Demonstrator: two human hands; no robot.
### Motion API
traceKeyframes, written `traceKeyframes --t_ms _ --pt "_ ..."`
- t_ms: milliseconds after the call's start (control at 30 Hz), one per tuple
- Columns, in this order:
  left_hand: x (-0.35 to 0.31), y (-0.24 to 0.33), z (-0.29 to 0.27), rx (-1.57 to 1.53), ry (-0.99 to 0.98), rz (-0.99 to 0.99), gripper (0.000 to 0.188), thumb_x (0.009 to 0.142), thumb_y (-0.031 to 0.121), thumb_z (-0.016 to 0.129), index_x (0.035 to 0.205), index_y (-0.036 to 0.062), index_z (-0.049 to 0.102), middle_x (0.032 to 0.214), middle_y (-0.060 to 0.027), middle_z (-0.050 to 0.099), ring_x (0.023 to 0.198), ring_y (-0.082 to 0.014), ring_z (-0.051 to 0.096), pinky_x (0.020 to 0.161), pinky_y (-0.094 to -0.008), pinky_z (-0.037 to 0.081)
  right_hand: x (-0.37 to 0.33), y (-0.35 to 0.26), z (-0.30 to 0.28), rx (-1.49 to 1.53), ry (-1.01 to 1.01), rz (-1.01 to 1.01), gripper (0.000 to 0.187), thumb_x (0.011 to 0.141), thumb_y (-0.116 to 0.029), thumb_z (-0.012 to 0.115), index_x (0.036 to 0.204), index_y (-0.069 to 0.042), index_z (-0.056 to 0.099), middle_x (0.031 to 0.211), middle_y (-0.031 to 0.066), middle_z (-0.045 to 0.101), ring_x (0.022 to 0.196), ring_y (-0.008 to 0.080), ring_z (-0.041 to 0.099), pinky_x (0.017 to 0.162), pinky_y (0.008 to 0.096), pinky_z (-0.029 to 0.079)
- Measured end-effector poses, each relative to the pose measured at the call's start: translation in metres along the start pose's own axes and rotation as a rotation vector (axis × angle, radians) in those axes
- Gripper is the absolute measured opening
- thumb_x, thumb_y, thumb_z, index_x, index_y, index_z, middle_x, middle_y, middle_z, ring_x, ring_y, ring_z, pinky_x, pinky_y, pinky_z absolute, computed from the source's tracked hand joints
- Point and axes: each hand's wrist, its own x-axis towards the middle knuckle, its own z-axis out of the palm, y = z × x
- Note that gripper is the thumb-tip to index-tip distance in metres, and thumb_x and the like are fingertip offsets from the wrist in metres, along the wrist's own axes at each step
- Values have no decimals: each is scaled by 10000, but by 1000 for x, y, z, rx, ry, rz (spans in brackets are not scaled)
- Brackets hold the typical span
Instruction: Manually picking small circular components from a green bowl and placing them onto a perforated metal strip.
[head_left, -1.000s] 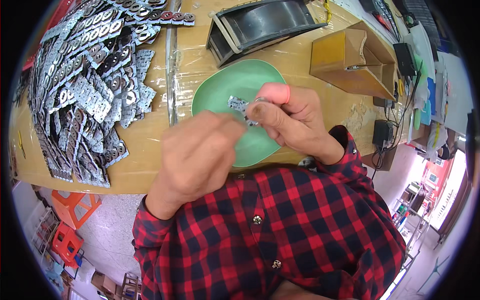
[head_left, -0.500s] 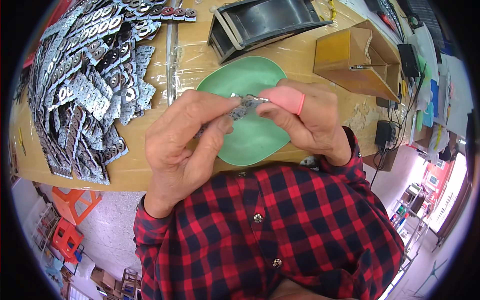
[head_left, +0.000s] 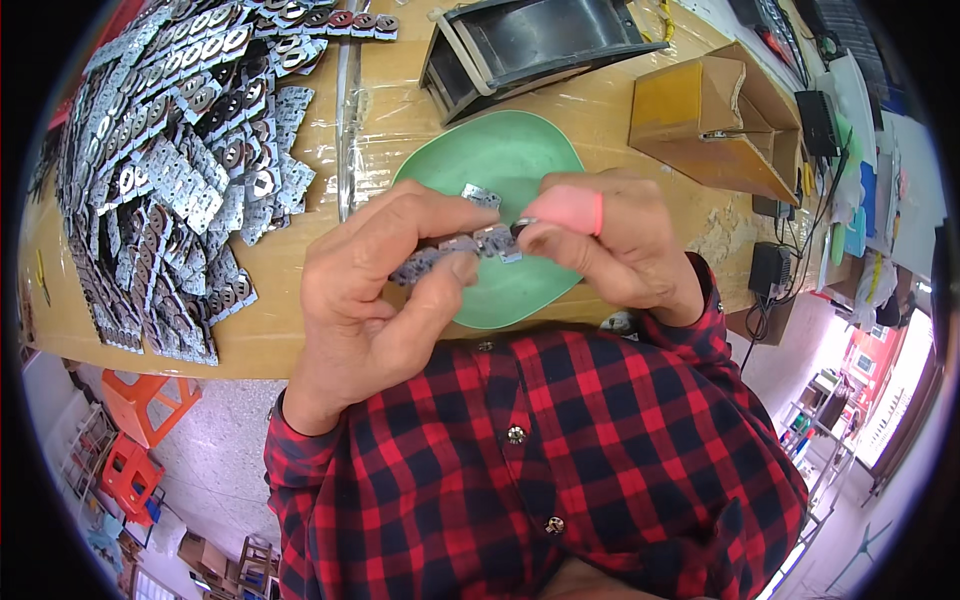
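Since half a second ago, left hand [head_left: 365,290] and right hand [head_left: 630,240] are sitting slightly nearer the body, and a pale board [head_left: 482,195] is showing more beyond the left fingertips. Left to right: orange stools [head_left: 150,405] are standing on the floor; pile [head_left: 180,180] of metallic strips with round dark parts is covering the table's [head_left: 385,100] left end. Left hand is pinching a strip [head_left: 425,262] between thumb and fingers, nearly closed, other fingers curling loosely. Strip is running from its palm side out over the green bowl [head_left: 515,300]. Can't tell if the board is held or lying in the bowl. Right hand, pink cot [head_left: 565,208] on its index finger, is nipping a small dark part [head_left: 521,226] at the strip's right end; can't tell if the two are touching. Black tray [head_left: 550,45] is sitting behind the bowl, open box [head_left: 680,105] farther right, black adapter [head_left: 770,265] near the right edge.
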Motion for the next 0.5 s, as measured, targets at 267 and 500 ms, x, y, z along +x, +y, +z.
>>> traceKeyframes --t_ms 267,500 --pt "-6 6 1 -208 -83 -177 219 807 -73 604 1024 -50 630 861 -82 647 732 -125 619 629 -247 477 -3 3 3 29 -124 -23 159 890 -142 661 882 7 606 682 116 571 555 280 550 494 340 410" --pt "-8 7 0 -378 -23 -362 136 872 -34 630 987 -36 558 876 -91 634 715 -107 649 518 -193 480 -4 9 12 -31 27 -114 187 896 -156 670 882 20 606 639 96 575 479 208 527 435 302 372"
